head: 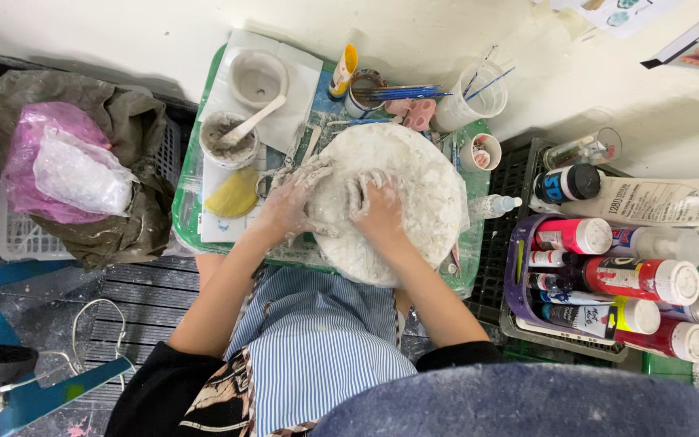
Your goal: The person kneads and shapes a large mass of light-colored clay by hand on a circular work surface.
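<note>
A round white board [422, 182] caked with pale clay lies on a green tray [181, 212] in front of me. A lump of wet pale clay [332, 202] sits near its left side. My left hand [291, 201], smeared with clay, presses against the lump from the left. My right hand [375, 209] pushes into it from the right, fingers curled over its top. Both forearms reach up from my striped apron.
A cup of grey slurry with a spoon [228, 139] and an empty white cup [258, 78] stand at back left, a yellow sponge [233, 194] beside them. Brushes in a cup [366, 91] are behind. Paint bottles [641, 279] fill a crate at right; bags [74, 166] sit at left.
</note>
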